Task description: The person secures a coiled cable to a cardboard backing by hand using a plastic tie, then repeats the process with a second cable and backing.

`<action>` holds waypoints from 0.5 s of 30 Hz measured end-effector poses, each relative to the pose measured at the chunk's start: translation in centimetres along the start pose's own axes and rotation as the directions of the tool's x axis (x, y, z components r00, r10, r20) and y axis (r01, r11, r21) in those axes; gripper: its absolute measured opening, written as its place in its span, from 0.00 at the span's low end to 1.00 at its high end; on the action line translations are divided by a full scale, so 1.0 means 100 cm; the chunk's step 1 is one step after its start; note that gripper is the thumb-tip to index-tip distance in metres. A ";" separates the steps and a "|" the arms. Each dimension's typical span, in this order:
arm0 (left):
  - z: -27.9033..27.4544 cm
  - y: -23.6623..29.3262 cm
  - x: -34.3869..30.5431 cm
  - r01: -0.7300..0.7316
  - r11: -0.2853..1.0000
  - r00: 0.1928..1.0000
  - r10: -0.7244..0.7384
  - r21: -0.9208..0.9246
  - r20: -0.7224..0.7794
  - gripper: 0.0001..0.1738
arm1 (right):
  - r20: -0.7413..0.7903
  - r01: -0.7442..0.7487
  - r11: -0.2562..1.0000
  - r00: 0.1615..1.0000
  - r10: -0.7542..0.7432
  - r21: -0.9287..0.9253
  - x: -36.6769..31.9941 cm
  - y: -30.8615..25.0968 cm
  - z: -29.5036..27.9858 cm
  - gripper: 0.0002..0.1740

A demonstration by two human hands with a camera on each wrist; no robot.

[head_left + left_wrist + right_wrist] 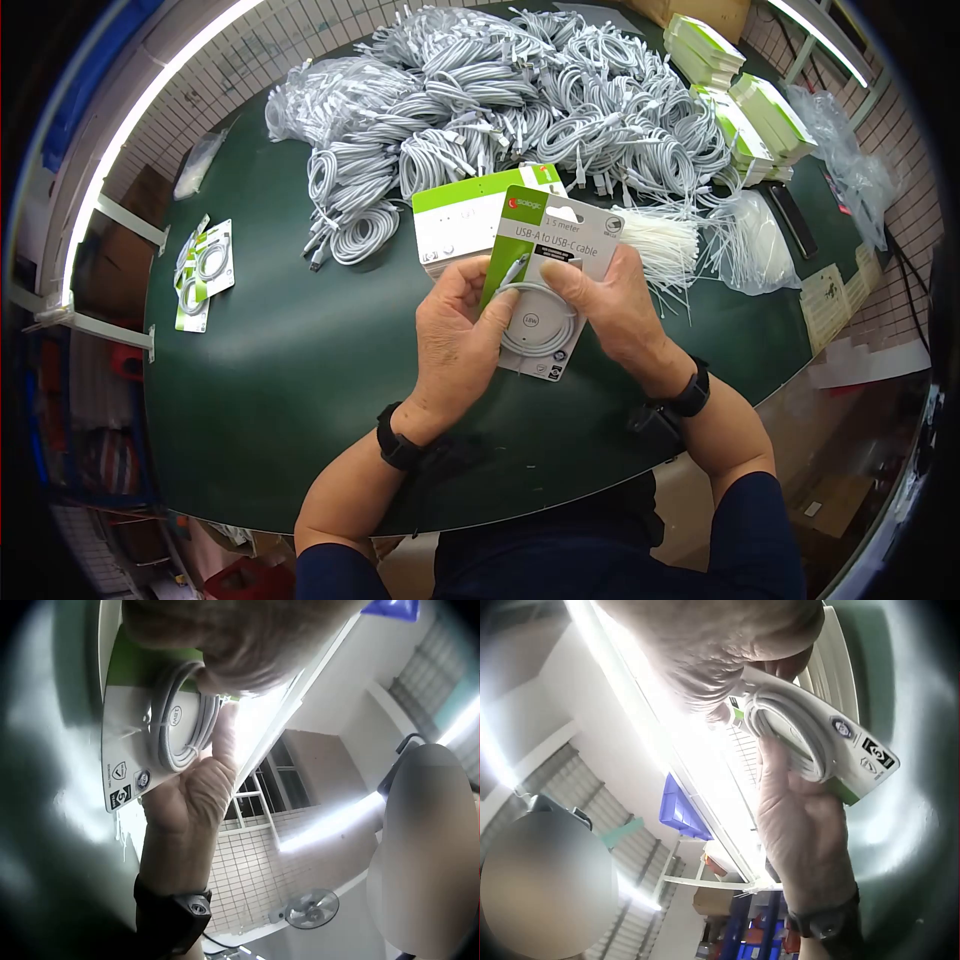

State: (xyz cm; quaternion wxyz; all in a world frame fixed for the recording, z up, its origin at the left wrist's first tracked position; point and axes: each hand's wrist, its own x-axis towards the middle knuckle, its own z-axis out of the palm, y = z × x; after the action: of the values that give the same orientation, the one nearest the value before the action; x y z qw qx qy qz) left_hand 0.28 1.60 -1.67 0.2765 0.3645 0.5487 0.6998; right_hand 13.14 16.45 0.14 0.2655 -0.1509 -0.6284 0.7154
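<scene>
Both hands hold a green and white retail card (560, 240) printed "USB-A to USB-C cable", tilted above the table. A coiled light grey cable (537, 352) is tied to its front. My left hand (452, 330) grips the card's left edge, with the thumb over the coil. At the upper right, my right hand (622, 308) pinches the card, its thumb pressed on the front just above the coil; its other fingers are mostly hidden behind. Just beyond, similar cards lie in a stack (455, 228). The coil (165, 742) shows close up in the left wrist view.
A large heap of bundled grey cables (480, 90) covers the back of the green table (290, 400). White zip ties (660, 245) lie right of the hands. Finished-looking cable cards (208, 270) sit at left; stacked card bundles (770, 115) and a dark phone-like object (793, 222) at right.
</scene>
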 end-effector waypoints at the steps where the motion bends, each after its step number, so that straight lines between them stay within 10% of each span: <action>1: 0.004 0.000 -0.001 -0.015 1.000 1.000 0.015 0.008 0.008 0.18 | -0.054 0.009 1.000 0.999 -0.008 0.021 0.000 0.002 0.006 0.16; 15: 0.024 0.005 0.004 0.062 0.980 0.988 -0.087 -0.189 -0.128 0.17 | -0.292 0.209 0.971 0.927 -0.235 -0.117 -0.016 0.010 0.025 0.19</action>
State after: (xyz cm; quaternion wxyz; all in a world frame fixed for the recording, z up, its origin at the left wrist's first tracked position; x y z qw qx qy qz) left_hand 2.07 3.16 -0.81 0.2972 0.2679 0.5124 0.7599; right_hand 12.88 13.48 -0.58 0.4315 -0.1981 -0.6227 0.6219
